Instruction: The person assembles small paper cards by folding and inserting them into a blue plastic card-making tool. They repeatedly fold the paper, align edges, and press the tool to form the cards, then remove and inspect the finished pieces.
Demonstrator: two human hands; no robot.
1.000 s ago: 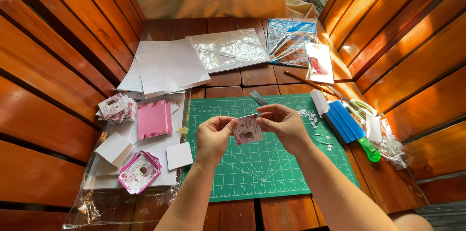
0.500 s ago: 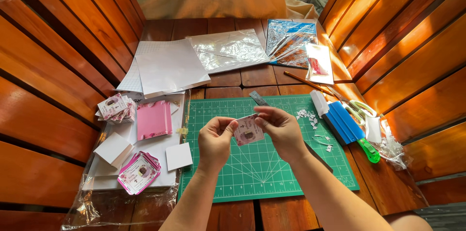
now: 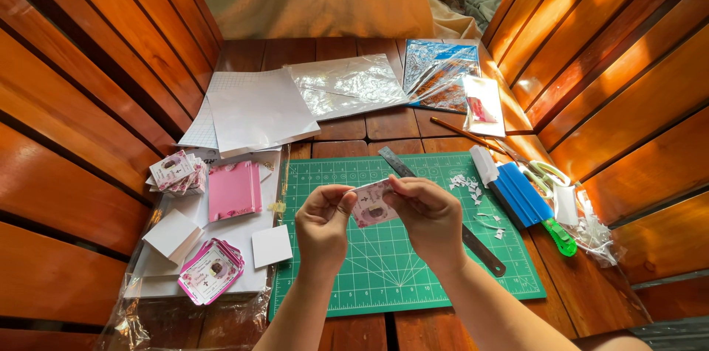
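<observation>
Both my hands hold one small pink printed card (image 3: 371, 206) above the green cutting mat (image 3: 332, 270). My left hand (image 3: 323, 225) pinches the card's left edge with thumb and fingers. My right hand (image 3: 427, 219) grips its right side from above. The card is tilted, its printed face towards me. A metal ruler (image 3: 480, 244) lies on the mat under my right hand, partly hidden by it.
Left of the mat lie stacks of small pink cards (image 3: 210, 271), a pink booklet (image 3: 233, 190) and white squares (image 3: 271, 245) on white sheets. Clear plastic sleeves (image 3: 347, 85) lie at the back. A blue box (image 3: 523, 194), green-handled cutter (image 3: 559, 236), scissors and paper scraps sit right. Wooden slat walls enclose both sides.
My hands have shifted slightly with the card, and the card sits a little more tilted between my fingers. Nothing else has moved.
</observation>
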